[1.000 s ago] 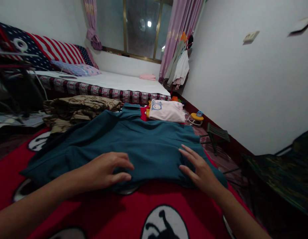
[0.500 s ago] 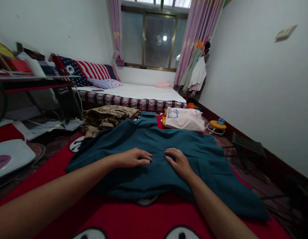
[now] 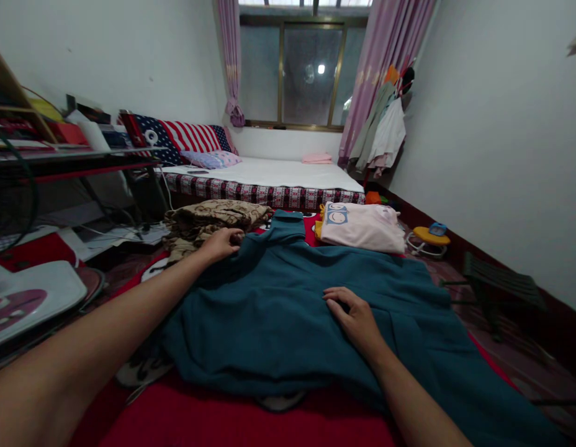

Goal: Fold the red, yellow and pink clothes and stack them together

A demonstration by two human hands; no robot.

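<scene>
A teal garment (image 3: 274, 310) lies spread and wrinkled over a red blanket (image 3: 213, 416) with black-and-white eye-like patches. My left hand (image 3: 221, 243) is at the garment's far left edge, thumb and fingers closing on bunched cloth; the exact grip is partly hidden. Nearer the middle, my right hand (image 3: 355, 313) rests on the garment, fingers slightly bent and thumb apart, holding nothing. Beyond the left hand sits a brown patterned cloth pile (image 3: 213, 217). A folded pale pink garment (image 3: 362, 226) with a printed face lies past the teal one, on the right.
A low bed (image 3: 269, 171) stands under the window. At left are a cluttered desk (image 3: 74, 155) and a white plastic object (image 3: 36, 304). A yellow stool (image 3: 431, 236) and a dark folding stool (image 3: 502, 282) stand along the right wall. Clothes hang on a rack (image 3: 385, 136).
My left hand has moved from the garment's middle to its far left edge. The garment's left side is drawn inward. My right hand stays on the cloth; the view has shifted slightly left.
</scene>
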